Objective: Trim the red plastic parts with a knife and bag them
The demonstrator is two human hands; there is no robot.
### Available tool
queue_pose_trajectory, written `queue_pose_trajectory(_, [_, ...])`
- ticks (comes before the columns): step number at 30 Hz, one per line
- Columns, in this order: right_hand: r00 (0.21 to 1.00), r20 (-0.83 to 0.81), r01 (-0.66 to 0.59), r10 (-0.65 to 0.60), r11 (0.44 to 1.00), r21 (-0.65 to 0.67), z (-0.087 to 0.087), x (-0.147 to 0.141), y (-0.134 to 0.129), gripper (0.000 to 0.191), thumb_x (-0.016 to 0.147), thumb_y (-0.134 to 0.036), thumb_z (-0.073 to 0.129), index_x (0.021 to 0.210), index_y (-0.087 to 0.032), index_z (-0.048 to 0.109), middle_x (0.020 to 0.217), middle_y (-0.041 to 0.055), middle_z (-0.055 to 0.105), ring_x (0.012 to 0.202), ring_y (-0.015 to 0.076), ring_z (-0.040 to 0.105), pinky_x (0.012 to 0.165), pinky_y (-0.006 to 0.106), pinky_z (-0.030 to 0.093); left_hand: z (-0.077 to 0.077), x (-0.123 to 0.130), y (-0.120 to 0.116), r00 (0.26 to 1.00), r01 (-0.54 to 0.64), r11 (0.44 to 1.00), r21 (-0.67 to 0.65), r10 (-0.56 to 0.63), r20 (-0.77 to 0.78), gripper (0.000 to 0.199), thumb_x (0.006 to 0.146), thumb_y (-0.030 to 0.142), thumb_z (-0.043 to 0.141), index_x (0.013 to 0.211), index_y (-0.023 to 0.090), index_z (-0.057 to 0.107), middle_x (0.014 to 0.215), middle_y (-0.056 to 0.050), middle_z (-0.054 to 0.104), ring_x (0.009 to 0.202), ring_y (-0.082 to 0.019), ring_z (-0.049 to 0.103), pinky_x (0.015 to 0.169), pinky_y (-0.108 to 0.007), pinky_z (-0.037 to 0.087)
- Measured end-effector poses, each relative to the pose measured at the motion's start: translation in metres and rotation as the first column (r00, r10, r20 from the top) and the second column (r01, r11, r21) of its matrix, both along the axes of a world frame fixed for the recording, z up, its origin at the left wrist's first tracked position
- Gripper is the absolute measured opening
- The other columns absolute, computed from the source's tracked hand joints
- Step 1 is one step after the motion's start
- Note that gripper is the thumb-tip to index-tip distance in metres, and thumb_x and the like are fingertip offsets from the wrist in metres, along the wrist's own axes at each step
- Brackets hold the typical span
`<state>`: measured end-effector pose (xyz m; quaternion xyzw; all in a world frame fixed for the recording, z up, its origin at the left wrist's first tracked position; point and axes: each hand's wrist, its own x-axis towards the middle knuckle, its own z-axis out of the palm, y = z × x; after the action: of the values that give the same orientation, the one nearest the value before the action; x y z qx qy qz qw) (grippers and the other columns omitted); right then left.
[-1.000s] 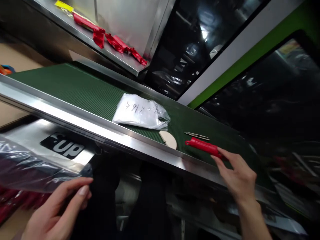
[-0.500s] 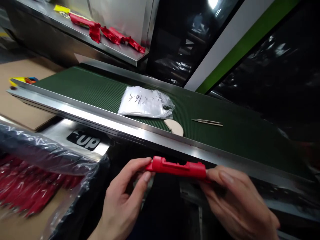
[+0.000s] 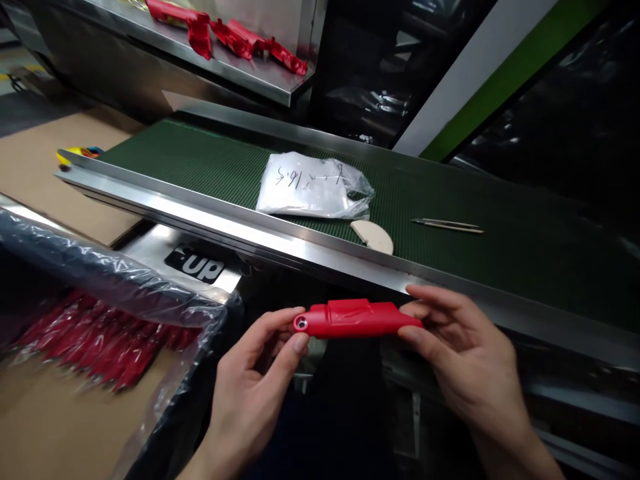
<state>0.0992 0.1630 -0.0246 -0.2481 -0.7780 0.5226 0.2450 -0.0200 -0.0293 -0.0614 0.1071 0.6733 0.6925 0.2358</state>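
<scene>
Nearby, pinching red plastic handle (image 3: 356, 319) between left hand (image 3: 255, 373) and right hand (image 3: 463, 357); beyond, conveyor rail (image 3: 240, 223), plastic bag (image 3: 313, 187), tweezers (image 3: 447, 225).

Between the steel rail (image 3: 280, 237) and the person's body lies open space, bounded on the left by a plastic-lined box of red parts (image 3: 100, 333). Beyond the rail the green belt (image 3: 200, 167) is open at left and far right. At its middle a clear bag (image 3: 313, 187), a beige half-disc (image 3: 373, 235) and tweezers (image 3: 447, 225) lie in the way.
</scene>
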Motion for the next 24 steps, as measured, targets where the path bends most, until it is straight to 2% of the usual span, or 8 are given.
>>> queue_pose_trajectory(5, [0.999, 0.031, -0.018, 0.026, 0.969, -0.245, -0.006, -0.002, 0.0, 0.026, 0.092, -0.032, 0.062, 0.117, -0.029, 0.067, 0.098, 0.0043, 0.072, 0.079, 0.0135, 0.067, 0.066, 0.022, 0.058, 0.001, -0.008, -0.005, 1.0, -0.019, 0.998, -0.052, 0.02, 0.014, 0.023, 0.084, 0.038, 0.071, 0.102, 0.022, 0.072, 0.077, 0.0, 0.071, 0.066, -0.01, 0.064, 0.063, -0.013, 0.053])
queue_pose_trajectory(11, [0.998, 0.036, -0.046, 0.059, 0.958, -0.283, -0.008, -0.013, -0.007, 0.025, 0.094, -0.035, 0.059, 0.115, -0.026, 0.068, 0.093, 0.0053, 0.071, 0.075, 0.0132, 0.064, 0.064, 0.023, 0.056, -0.002, -0.016, -0.011, 0.999, -0.031, 0.994, -0.108, 0.033, 0.014, 0.026, 0.085, 0.043, 0.069, 0.1, 0.021, 0.072, 0.072, 0.001, 0.069, 0.067, -0.012, 0.064, 0.063, -0.016, 0.054])
queue_pose_trajectory(15, [0.996, 0.061, -0.049, 0.059, 0.987, -0.152, -0.008, -0.017, -0.01, 0.026, 0.088, -0.03, 0.067, 0.114, -0.033, 0.068, 0.094, 0.0, 0.072, 0.073, 0.0113, 0.068, 0.066, 0.02, 0.058, -0.008, -0.02, -0.018, 0.999, -0.022, 0.99, -0.14, 0.019, -0.028, 0.025, 0.088, 0.043, 0.066, 0.101, 0.023, 0.07, 0.076, 0.0, 0.069, 0.069, -0.013, 0.065, 0.064, -0.018, 0.055])
queue_pose_trajectory(18, [0.998, 0.07, -0.004, -0.008, 0.986, 0.164, -0.003, -0.024, -0.017, 0.029, 0.084, -0.025, 0.072, 0.111, -0.037, 0.069, 0.096, -0.0033, 0.073, 0.077, 0.0114, 0.07, 0.07, 0.019, 0.059, -0.016, -0.02, -0.02, 0.96, -0.015, 0.978, -0.207, -0.044, -0.275, 0.027, 0.091, 0.035, 0.062, 0.117, 0.027, 0.064, 0.116, -0.003, 0.066, 0.105, -0.018, 0.063, 0.089, -0.024, 0.054])
queue_pose_trajectory(19, [0.997, 0.075, -0.038, 0.018, 0.961, 0.275, 0.0, -0.027, -0.021, 0.031, 0.084, -0.022, 0.071, 0.111, -0.037, 0.068, 0.097, -0.0032, 0.074, 0.08, 0.0124, 0.071, 0.072, 0.02, 0.059, -0.018, -0.019, -0.021, 0.912, -0.032, 0.975, -0.221, -0.062, -0.404, 0.036, 0.09, 0.031, 0.063, 0.126, 0.028, 0.058, 0.13, -0.004, 0.059, 0.12, -0.021, 0.057, 0.101, -0.029, 0.049])
queue_pose_trajectory(21, [0.967, 0.091, -0.252, 0.236, 0.866, 0.432, 0.005, -0.038, -0.029, 0.038, 0.085, -0.014, 0.067, 0.117, -0.034, 0.064, 0.097, -0.0013, 0.074, 0.084, 0.0147, 0.07, 0.072, 0.024, 0.059, -0.022, -0.018, -0.019, 0.776, -0.038, 0.977, -0.211, -0.104, -0.622, 0.059, 0.088, 0.022, 0.064, 0.142, 0.028, 0.043, 0.144, -0.008, 0.047, 0.134, -0.025, 0.045, 0.113, -0.038, 0.039])
queue_pose_trajectory(23, [0.828, 0.105, -0.515, 0.551, 0.672, 0.532, 0.011, -0.05, -0.036, 0.045, 0.087, -0.008, 0.058, 0.127, -0.027, 0.057, 0.094, 0.002, 0.074, 0.08, 0.0166, 0.07, 0.068, 0.03, 0.059, -0.022, -0.019, -0.017, 0.654, 0.08, 0.986, -0.149, -0.165, -0.738, 0.068, 0.087, 0.012, 0.059, 0.148, 0.026, 0.034, 0.143, -0.01, 0.051, 0.132, -0.025, 0.048, 0.111, -0.038, 0.041])
queue_pose_trajectory(24, [0.735, 0.117, -0.603, 0.668, 0.563, 0.565, 0.015, -0.057, -0.037, 0.047, 0.087, -0.007, 0.055, 0.131, -0.025, 0.053, 0.092, 0.003, 0.075, 0.077, 0.0169, 0.069, 0.066, 0.031, 0.058, -0.021, -0.02, -0.017, 0.638, 0.161, 0.981, -0.11, -0.189, -0.746, 0.066, 0.087, 0.009, 0.056, 0.147, 0.025, 0.036, 0.138, -0.01, 0.056, 0.126, -0.023, 0.054, 0.106, -0.035, 0.046])
